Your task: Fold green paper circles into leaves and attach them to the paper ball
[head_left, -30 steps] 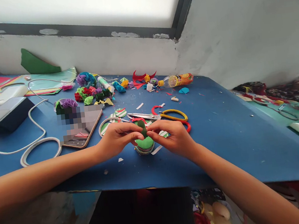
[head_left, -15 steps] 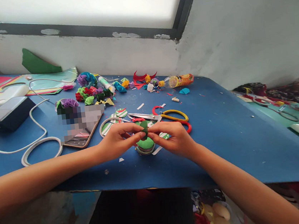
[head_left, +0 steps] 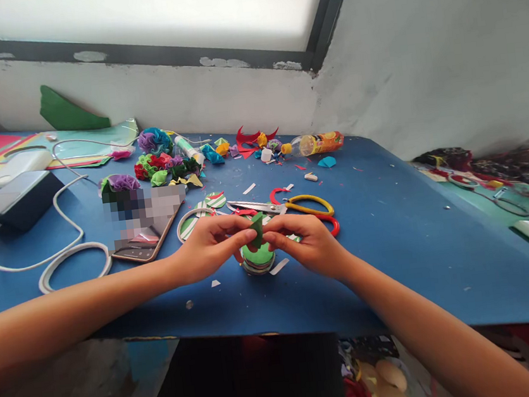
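Between my two hands is a small piece of dark green paper [head_left: 257, 230], standing nearly upright and looking folded or curled. My left hand [head_left: 210, 246] pinches its left side with thumb and forefinger. From the other side, my right hand [head_left: 305, 241] has its thumb and fingers closed at the paper's right edge. Just below, a short stack of round pieces with a bright green top [head_left: 258, 260] rests on the table. Behind my hands lie scissors with yellow and red handles [head_left: 310, 206], partly covered by my right hand, beside green-and-white striped paper circles [head_left: 216, 200].
A phone [head_left: 153, 224] and a coiled white cable [head_left: 74, 266] lie to the left, near a black box [head_left: 14, 201]. Crumpled paper flowers [head_left: 155, 141], a glue stick [head_left: 187, 149] and an orange-labelled bottle [head_left: 315, 143] are at the back of the blue table [head_left: 393, 241].
The green paper has turned slightly between my fingers and shows a taller, flatter face. My right fingers have shifted a little; the rest of the table is the same.
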Demonstrator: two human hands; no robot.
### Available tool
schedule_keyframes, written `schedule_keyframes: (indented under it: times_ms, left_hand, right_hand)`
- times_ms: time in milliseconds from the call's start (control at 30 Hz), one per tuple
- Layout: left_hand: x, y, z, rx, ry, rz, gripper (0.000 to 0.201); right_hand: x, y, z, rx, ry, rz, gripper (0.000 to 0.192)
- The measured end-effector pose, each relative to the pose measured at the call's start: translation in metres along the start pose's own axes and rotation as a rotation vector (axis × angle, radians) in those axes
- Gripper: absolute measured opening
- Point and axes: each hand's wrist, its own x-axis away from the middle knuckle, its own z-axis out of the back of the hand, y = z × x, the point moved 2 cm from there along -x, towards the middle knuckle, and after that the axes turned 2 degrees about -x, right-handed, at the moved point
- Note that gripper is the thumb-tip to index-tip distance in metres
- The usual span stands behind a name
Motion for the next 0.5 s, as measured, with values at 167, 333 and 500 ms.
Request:
schedule_keyframes:
  times_ms: [167, 333, 500]
  left_hand:
    - [-0.0006, -0.0002, -0.0003, 0.02, -0.001, -0.006, 0.018]
    - [-0.0006, -0.002, -0.0001, 0.011, 0.0, -0.007, 0.019]
    - [-0.0001, -0.0004, -0.0004, -0.021, -0.002, -0.001, 0.02]
  right_hand:
    - [0.0004, 0.0003, 0.0001, -0.009, -0.011, -0.004, 0.017]
    - [0.0009, 0.0011, -0.0002, -0.005, -0.011, 0.0, 0.017]
    - [0.0003, 0.0017, -0.0004, 0.058, -0.03, 0.033, 0.015]
